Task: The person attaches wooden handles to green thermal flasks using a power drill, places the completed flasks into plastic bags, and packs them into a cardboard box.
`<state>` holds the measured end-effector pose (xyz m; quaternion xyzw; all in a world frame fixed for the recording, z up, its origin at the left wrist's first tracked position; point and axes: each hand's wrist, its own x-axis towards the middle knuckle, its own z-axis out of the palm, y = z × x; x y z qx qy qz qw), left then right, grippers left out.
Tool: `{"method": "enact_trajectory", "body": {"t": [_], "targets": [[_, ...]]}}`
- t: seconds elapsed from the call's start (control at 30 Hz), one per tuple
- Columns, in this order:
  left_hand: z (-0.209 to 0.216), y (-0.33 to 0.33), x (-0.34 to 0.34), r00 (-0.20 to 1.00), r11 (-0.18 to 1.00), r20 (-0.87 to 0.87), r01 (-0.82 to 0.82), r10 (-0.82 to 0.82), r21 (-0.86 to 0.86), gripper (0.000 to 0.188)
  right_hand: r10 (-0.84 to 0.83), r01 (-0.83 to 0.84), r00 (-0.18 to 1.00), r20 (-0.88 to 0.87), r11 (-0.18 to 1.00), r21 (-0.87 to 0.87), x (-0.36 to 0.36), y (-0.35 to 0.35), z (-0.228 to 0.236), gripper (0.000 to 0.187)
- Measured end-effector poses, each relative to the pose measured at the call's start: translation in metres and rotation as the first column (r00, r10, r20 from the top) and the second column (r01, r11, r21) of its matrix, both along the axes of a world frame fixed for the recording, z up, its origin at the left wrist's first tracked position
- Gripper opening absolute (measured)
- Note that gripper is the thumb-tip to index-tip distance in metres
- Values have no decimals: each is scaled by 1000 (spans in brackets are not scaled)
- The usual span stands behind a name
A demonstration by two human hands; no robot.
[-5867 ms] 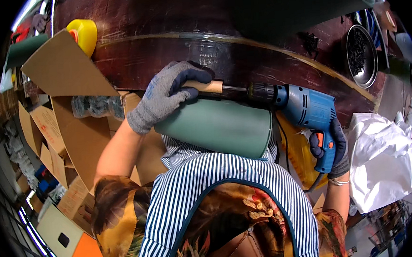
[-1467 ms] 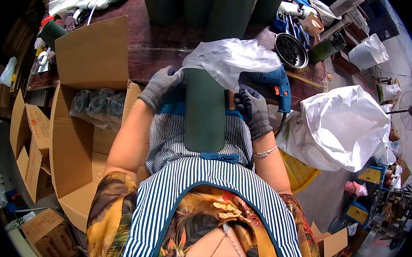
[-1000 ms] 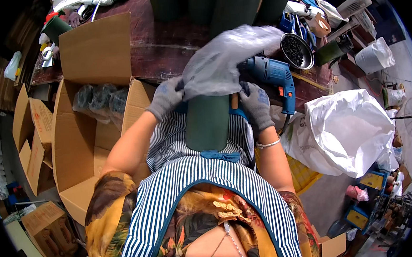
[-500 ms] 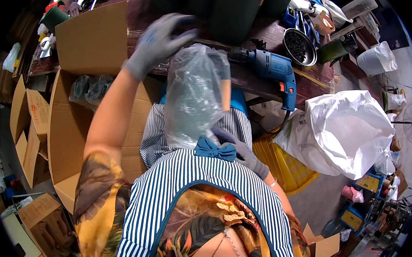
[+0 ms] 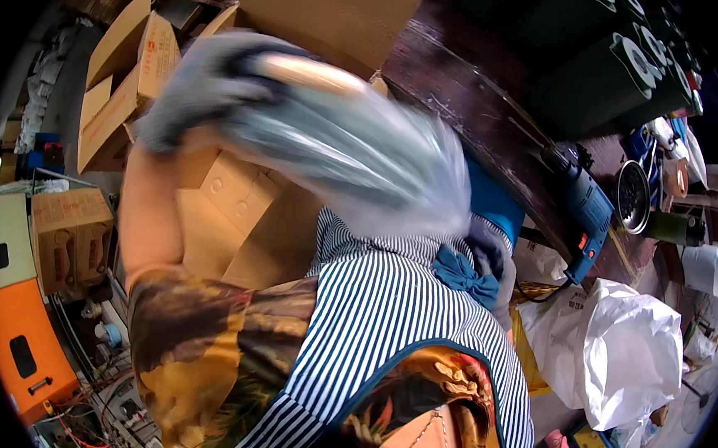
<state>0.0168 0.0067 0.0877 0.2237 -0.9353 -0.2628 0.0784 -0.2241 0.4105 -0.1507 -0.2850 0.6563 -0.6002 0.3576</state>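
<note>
Swung up and leftward off the striped apron (image 5: 389, 293) since half a second earlier, the bag-wrapped green cylinder (image 5: 362, 153) was held aslant near the middle of the view, sloping toward four o'clock, in front of the large open carton (image 5: 282, 250) at ten o'clock. Its upper end, by the wooden handle (image 5: 323, 72), was grasped in the blurred left hand (image 5: 207, 80); the right hand (image 5: 499, 268) was lowered at four o'clock beside the apron bow (image 5: 464, 279), and whether anything was held there could not be told. Risk was judged to lie in the one-handed hold: the slick plastic film (image 5: 428, 198) could be dragged through the grip and the cylinder dropped, or, if lowered so tilted, it could be caught on a carton edge and the film torn. Inside the carton, inner cardboard panels were shown; anything deeper was hidden behind the cylinder. At four o'clock, the smaller white sack (image 5: 626, 355) was left gaping, its contents not made out. In the metal bowl (image 5: 646, 208) at three o'clock, small dark pieces (image 5: 630, 191) were held.
</note>
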Motion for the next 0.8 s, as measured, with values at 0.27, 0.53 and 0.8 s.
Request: {"method": "enact_trajectory", "body": {"t": [0.27,0.53,0.8], "targets": [[-58,22,84,727,504,613,421,309,-754,13,230,-211,951,-205,971,112,-17,-67,30,37],[-305,3,-22,793,851,605,267,74,-453,21,221,-196,970,-105,958,208,-7,-37,5,41],[-196,-50,-49,860,951,407,258,-307,171,65,222,-184,970,-99,938,293,-12,-21,13,32]]}}
